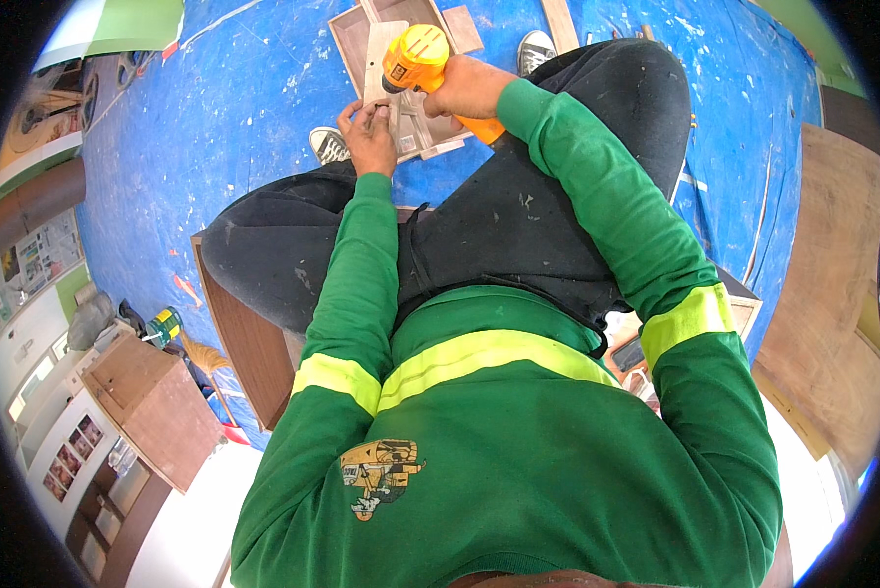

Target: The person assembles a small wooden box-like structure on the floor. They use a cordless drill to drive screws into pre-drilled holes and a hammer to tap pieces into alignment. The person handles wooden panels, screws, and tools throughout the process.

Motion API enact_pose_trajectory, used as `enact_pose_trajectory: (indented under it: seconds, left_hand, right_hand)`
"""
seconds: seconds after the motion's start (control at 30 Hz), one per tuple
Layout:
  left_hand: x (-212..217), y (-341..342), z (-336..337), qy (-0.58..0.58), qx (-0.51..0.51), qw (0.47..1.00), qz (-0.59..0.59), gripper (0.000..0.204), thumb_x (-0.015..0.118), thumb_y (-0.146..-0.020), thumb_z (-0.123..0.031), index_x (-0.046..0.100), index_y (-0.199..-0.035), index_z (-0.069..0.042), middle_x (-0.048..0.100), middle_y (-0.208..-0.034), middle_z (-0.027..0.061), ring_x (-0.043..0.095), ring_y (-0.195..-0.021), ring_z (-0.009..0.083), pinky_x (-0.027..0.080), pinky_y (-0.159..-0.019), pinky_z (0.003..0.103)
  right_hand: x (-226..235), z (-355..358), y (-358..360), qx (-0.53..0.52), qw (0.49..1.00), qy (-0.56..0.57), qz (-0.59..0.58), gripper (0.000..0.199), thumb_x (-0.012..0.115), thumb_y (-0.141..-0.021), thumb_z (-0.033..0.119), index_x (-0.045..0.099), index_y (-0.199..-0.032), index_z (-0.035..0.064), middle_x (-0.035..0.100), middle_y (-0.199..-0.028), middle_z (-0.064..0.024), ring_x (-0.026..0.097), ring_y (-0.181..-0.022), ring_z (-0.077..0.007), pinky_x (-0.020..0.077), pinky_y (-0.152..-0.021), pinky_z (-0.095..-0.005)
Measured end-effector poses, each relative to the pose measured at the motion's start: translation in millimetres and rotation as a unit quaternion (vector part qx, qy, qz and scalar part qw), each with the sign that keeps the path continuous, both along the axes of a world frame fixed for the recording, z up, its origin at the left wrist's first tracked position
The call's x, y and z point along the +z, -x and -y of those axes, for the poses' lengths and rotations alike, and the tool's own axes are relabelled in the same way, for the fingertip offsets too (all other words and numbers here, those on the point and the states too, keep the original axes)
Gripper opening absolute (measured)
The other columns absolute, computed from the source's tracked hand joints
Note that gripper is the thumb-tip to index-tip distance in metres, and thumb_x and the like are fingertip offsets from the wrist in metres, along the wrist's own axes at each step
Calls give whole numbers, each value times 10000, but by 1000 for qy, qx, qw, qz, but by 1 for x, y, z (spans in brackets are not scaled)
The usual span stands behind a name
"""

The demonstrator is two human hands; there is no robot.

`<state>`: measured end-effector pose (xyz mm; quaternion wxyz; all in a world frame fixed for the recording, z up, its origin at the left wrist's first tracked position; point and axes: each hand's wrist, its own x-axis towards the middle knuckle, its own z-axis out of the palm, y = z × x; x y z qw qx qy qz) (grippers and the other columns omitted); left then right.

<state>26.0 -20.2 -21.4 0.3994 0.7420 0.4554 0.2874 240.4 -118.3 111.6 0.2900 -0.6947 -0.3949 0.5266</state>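
Observation:
My right hand [467, 88] is wrapped round the handle of a yellow cordless drill [420, 51], whose dark chuck points left and down toward the wood. My left hand [371, 140] is closed, its fingertips gripping the lower end of a pale wooden board [382, 54] just beside the chuck. Whether a screw is also between those fingers is too small to tell. Under the board lies a shallow wooden box [348, 35] with thin inner dividers, resting on the blue sheet between my feet.
A blue plastic sheet [253, 88] covers the floor. Loose wood pieces [463, 28] and a long strip [559, 24] lie past the box. Brown boards [820, 284] stand at the right. At the left are a wooden cabinet [155, 402], a green can [164, 325] and a broom [204, 355].

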Motion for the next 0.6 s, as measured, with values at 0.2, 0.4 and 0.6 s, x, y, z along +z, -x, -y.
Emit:
enact_pose_trajectory:
  seconds: [0.2, 0.4, 0.6]
  left_hand:
    - [1, -4, 6, 18, 14, 1000, 6, 235, 718, -999, -225, 802, -1128, -47, 522, -1345, 163, 514, -1313, 303, 437, -1124, 415]
    - [-22, 5, -3, 15, 21, 998, 50, 195, 719, -1006, -179, 806, -1125, -52, 508, -1332, 145, 534, -1292, 274, 450, -1114, 382]
    - [-2, -10, 8, 19, 15, 1000, 9, 207, 729, -998, -186, 811, -1137, -56, 496, -1353, 138, 534, -1294, 262, 453, -1112, 383]
  right_hand:
    - [5, 5, -1, -10, 1000, -5, -14, 344, 762, -796, 223, 780, -1030, -29, 782, -872, -150, 760, -684, -206, 621, -701, -370]
    - [5, 0, 2, 8, 1000, 3, -9, 358, 740, -777, 154, 707, -1064, -55, 724, -805, -120, 738, -644, -202, 595, -636, -361]
    - [-9, 4, -6, -7, 1000, -7, -9, 364, 769, -789, 217, 774, -1039, -48, 781, -876, -165, 778, -699, -221, 626, -704, -377]
